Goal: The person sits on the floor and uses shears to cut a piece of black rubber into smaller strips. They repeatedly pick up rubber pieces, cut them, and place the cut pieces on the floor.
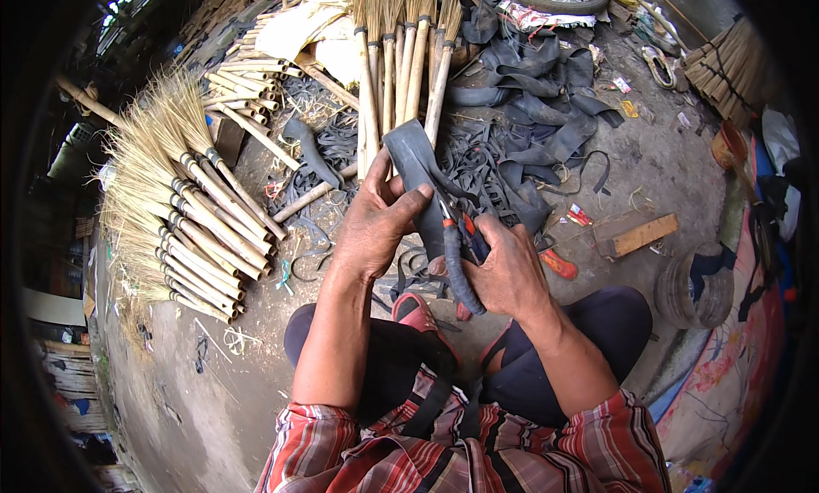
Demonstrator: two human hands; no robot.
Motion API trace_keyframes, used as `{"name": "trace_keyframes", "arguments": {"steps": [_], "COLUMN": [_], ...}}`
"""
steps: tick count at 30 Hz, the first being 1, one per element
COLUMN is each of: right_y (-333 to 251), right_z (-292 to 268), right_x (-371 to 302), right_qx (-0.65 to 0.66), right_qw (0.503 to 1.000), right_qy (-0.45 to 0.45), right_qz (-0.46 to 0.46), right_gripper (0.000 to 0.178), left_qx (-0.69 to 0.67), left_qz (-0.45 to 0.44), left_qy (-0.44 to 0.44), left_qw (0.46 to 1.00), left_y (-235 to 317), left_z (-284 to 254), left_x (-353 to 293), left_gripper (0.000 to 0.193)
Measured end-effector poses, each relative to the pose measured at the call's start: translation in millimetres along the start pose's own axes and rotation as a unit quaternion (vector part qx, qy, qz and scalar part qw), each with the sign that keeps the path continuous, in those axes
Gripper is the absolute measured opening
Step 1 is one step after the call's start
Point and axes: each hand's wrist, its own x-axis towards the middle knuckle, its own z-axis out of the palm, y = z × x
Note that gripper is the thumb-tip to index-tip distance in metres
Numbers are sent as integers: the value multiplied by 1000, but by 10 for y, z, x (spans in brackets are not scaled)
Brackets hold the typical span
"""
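A broad piece of black rubber (411, 152), which looks like cut inner tube, is pinched between the thumb and fingers of my left hand (380, 218). My right hand (505, 271) is closed round the handles of a pair of scissors (455, 258), wrapped in dark material with red-orange parts. Its blades reach up to the rubber's edge; the rubber and my fingers partly hide them. Behind my hands, several bamboo-handled brooms (401, 75) stand bristles up. Loose black rubber strips (465, 147) lie heaped beyond the scissors.
Several finished-looking brooms (200, 229) lie in a row at left. Bamboo handles (247, 79) are stacked at the back. More rubber pieces (546, 109) spread over the floor at back right. A wooden block (644, 234) and a round container (695, 288) are at right.
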Motion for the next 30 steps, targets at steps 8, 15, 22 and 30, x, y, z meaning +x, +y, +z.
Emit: {"name": "trace_keyframes", "arguments": {"steps": [8,15,22,30], "right_y": [-35,2,-14,-30], "right_z": [99,135,51,133], "right_x": [-34,16,1,-25], "right_qx": [66,-13,34,36], "right_qw": [998,998,999,998], "right_qy": [-18,37,22,30], "right_qz": [-7,-44,-5,-49], "right_gripper": [60,78,62,59], "left_qx": [-83,-29,16,-54], "left_qz": [16,0,-3,4], "left_qy": [12,8,-15,30], "left_qw": [996,1000,1000,998], "left_y": [77,60,70,136], "left_z": [-131,-39,-36,-102], "left_x": [62,-36,-9,1], "left_gripper": [64,70,64,69]}}
